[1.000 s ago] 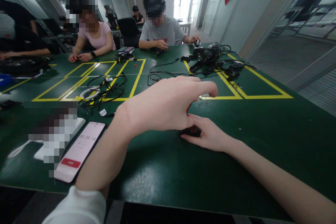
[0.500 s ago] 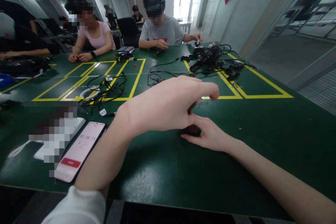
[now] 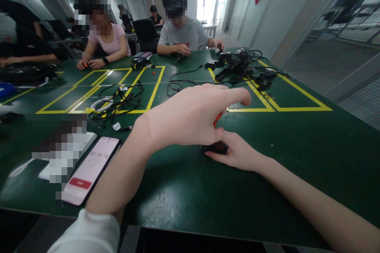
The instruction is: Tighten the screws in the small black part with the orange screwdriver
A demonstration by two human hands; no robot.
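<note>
My left hand (image 3: 187, 116) arches over the green table, its back to the camera and its index finger bent forward. An orange and dark tool (image 3: 218, 119) shows in part between its thumb and fingers; the rest is hidden behind the palm. Just below, my right hand (image 3: 237, 152) pinches a small black object (image 3: 216, 148) low over the table. The two hands meet at the fingertips. What the black object is cannot be made out.
A phone (image 3: 92, 170) lies at the left beside a white item (image 3: 69, 154). Beyond it are coiled cables (image 3: 118, 99). A black cable pile (image 3: 240, 63) sits at the far right. Two people work across the table (image 3: 297, 158), inside whose yellow tape some cables lie.
More of the orange part shows between my left thumb and fingers, and the left index finger has shifted slightly right. My right hand is nearly still. The far person's hand by the cable pile moved left.
</note>
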